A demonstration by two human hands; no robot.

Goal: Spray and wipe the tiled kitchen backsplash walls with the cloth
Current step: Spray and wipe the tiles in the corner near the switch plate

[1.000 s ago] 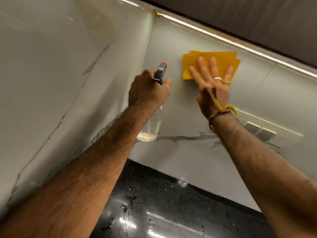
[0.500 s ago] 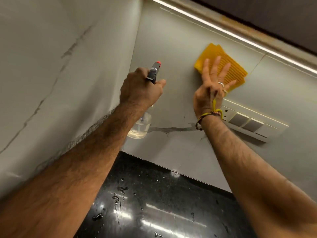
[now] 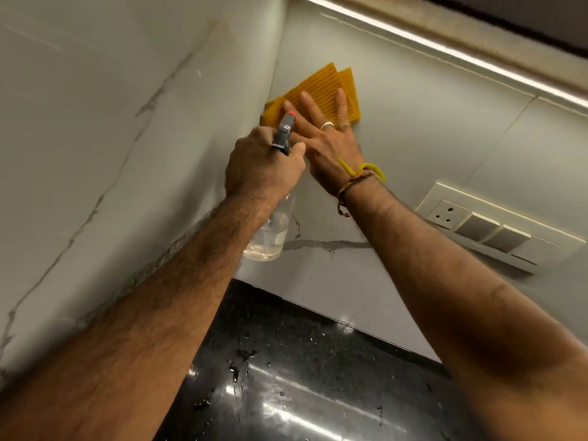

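Step in hand: A person is wiping the back wall (image 3: 413,128) of the tiled corner, the right hand (image 3: 321,135) pressing a yellow cloth (image 3: 331,90) flat against the tile, fingers spread and straight over the ribbed fabric.

Cloth: It is lying folded on the back wall at about 12 o'clock in the view, its left edge reaching into the corner seam where the side wall (image 3: 111,138) meets it.

Spray bottle: The left hand (image 3: 264,167) is gripping a clear spray bottle (image 3: 270,237) by the neck, fingers curled round it, the red-tipped nozzle pointing up toward the corner just beside the wiping hand.

Next move, as judged: The wipe is looking well under way on the upper corner; the lower tile toward 5 o'clock and the side wall appear to be waiting, so the cloth is likely needing to travel down and across, keeping off the socket.

Socket and switches: A white switch plate (image 3: 496,230) is sitting on the back wall at 3 o'clock, well apart from the cloth.

Surface: A glossy black surface (image 3: 302,377) is carrying scattered droplets at 6 o'clock.

Room: A light strip (image 3: 445,49) is glowing along the top of the wall under a dark cabinet.
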